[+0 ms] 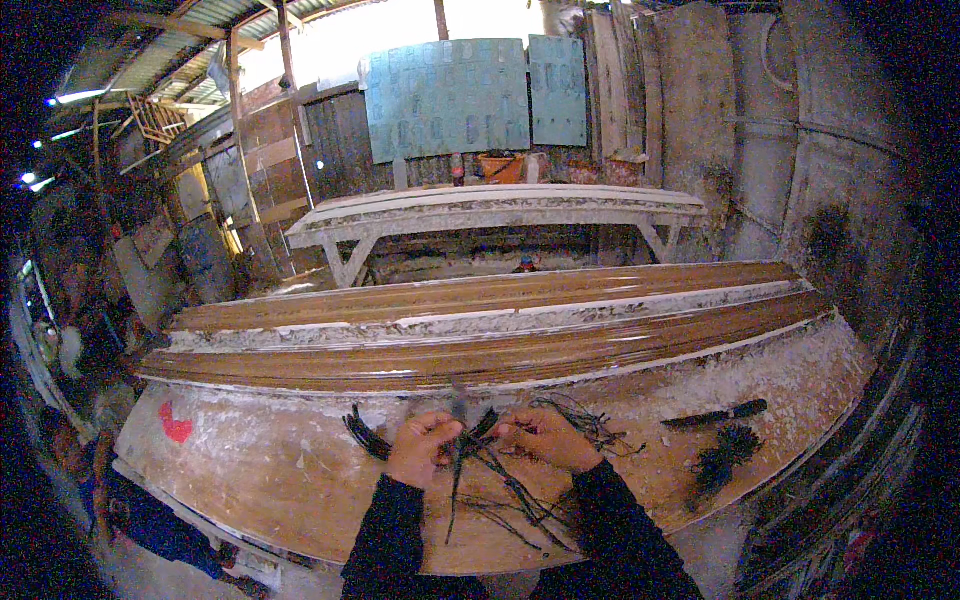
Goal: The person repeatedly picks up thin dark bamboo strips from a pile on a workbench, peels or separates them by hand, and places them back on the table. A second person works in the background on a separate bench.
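My left hand point(425, 448) is closed in a pinch on a bundle of thin dark strands point(366, 433), whose looped end sticks out beyond its left side. Thumb and fingers of my right hand point(550, 440) are pressed together on the same strands, close to the left hand. Between the two hands the bundle bends, and loose ends hang toward me over the wooden tabletop point(300, 500). Whether the strands are cord, wire or fibre I cannot make out. More thin strands point(590, 418) lie just beyond my right hand.
A dark-handled knife point(715, 414) and a dark tangled clump point(732, 448) lie to the right. Long brown grooved mouldings point(500, 352) with white edges span the table's far side. Behind stands a whitish bench point(500, 208). A person in blue point(150, 520) is at the lower left.
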The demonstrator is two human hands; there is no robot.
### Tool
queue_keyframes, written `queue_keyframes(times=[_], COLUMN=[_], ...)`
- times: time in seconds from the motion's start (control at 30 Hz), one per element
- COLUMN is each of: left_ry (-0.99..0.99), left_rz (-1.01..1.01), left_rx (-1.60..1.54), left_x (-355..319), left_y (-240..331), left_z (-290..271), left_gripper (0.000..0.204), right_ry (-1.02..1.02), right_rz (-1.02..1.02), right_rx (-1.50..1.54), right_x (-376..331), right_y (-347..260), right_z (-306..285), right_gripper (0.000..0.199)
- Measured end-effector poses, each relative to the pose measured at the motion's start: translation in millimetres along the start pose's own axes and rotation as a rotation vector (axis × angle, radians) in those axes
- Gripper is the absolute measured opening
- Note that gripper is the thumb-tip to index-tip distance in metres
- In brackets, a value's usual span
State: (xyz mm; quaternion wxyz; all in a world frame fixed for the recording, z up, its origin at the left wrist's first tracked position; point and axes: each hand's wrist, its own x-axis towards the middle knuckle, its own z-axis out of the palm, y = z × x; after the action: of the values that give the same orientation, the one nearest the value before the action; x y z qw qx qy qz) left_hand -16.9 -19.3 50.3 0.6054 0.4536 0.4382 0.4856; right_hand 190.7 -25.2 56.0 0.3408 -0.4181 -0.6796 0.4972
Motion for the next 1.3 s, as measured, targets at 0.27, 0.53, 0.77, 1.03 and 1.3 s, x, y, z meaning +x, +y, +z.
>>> queue_keyframes(times=[0.27,0.53,0.77,1.03,1.3], left_ry=[-0.183,-0.159,-0.104,-0.068,-0.158], left_rz=[0.171,0.265,0.383,0.672,0.607], left_rx=[0.17,0.232,0.457,0.705,0.557], left_x=[-5.6,-2.9,-5.3,3.2,4.6], left_y=[-7.0,-12.7,-10.2,-20.7,-28.7], left_z=[19.6,20.5,23.5,22.4,20.4], left_gripper=[0.017,0.014,0.012,0.013,0.015], right_ry=[0.01,0.094,0.198,0.27,0.209], right_rz=[-0.02,-0.01,-0.109,-0.191,-0.108], right_rx=[0.069,0.103,-0.011,-0.19,0.019], right_x=[-1.4,-3.0,-2.2,0.0,0.4], right_y=[-10.5,-11.9,-9.1,-4.0,0.3], right_z=[8.9,10.9,14.3,17.4,18.4], right_gripper=[0.019,0.013,0.012,0.013,0.011])
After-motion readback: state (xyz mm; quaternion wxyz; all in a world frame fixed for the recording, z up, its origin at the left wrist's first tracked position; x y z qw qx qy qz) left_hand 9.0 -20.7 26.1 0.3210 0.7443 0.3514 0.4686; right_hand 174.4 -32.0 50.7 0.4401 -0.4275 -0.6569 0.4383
